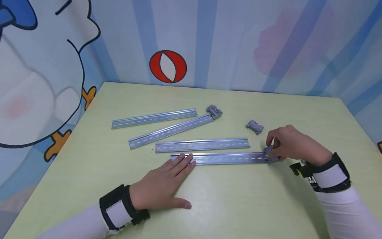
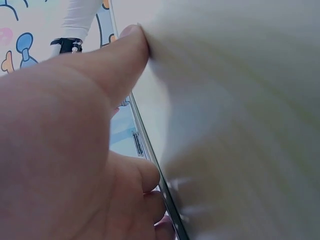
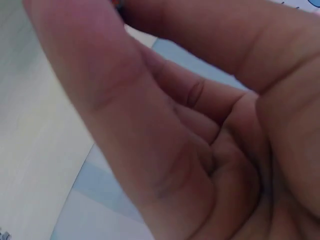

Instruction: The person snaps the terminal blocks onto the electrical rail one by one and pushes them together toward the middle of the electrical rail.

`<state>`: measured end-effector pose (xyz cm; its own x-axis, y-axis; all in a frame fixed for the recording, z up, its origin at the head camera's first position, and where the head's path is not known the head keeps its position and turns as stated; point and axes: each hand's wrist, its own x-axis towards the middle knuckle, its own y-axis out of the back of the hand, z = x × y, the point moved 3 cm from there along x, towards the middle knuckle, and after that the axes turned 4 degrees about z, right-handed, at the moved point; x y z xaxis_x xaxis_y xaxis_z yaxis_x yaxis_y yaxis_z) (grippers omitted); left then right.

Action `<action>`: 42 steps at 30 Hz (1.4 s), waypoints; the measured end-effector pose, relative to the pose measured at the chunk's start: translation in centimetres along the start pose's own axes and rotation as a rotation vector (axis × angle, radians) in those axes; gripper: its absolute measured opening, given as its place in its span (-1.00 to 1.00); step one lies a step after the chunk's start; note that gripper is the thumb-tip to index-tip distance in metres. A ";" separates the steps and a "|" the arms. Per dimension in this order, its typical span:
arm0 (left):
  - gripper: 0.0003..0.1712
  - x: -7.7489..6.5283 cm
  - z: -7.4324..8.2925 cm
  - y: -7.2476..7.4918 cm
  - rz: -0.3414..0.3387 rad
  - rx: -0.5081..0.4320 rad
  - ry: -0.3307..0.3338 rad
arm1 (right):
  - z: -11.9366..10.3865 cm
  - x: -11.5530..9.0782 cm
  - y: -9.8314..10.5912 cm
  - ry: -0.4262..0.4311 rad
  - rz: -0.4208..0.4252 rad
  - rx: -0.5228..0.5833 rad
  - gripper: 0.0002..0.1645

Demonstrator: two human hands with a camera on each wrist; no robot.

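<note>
A slotted metal DIN rail (image 1: 226,158) lies nearest the person on the table. The left hand (image 1: 164,182) rests over its left end, fingers straight and flat, thumb spread out on the tabletop. At the rail's right end, the right hand (image 1: 287,144) pinches a small grey end bracket (image 1: 270,155) between thumb and fingers; the bracket sits right at the rail's tip and is partly covered by the hand. In the right wrist view the fingers (image 3: 115,95) and thumb curl toward each other, with the bracket nearly all out of sight.
Behind lie three more rails: one close by (image 1: 203,145), a slanted one (image 1: 171,131) with a grey bracket (image 1: 214,112) at its right end, and the farthest rail (image 1: 153,118). A loose grey bracket (image 1: 255,126) lies beyond the right hand. A printed wall (image 1: 232,49) borders the table.
</note>
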<state>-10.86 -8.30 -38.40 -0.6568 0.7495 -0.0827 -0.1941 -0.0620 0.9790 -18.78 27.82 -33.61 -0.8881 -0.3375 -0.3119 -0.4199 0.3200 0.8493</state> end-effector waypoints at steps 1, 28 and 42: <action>0.22 0.0 0.0 0.0 0.001 -0.001 0.000 | -0.1 0.0 -0.1 0.000 0.007 -0.004 -0.71; 0.22 0.0 -0.1 0.0 0.016 0.009 -0.007 | -2.5 0.4 -1.6 -0.062 0.137 -0.130 -0.84; 0.21 -0.1 0.1 -0.1 0.029 0.004 -0.002 | -0.6 0.1 -0.6 -0.094 0.053 0.031 -0.61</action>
<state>-10.69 -8.33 -38.50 -0.6603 0.7491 -0.0538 -0.1719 -0.0810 0.9818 -18.52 27.01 -33.93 -0.9223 -0.2354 -0.3065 -0.3760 0.3632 0.8525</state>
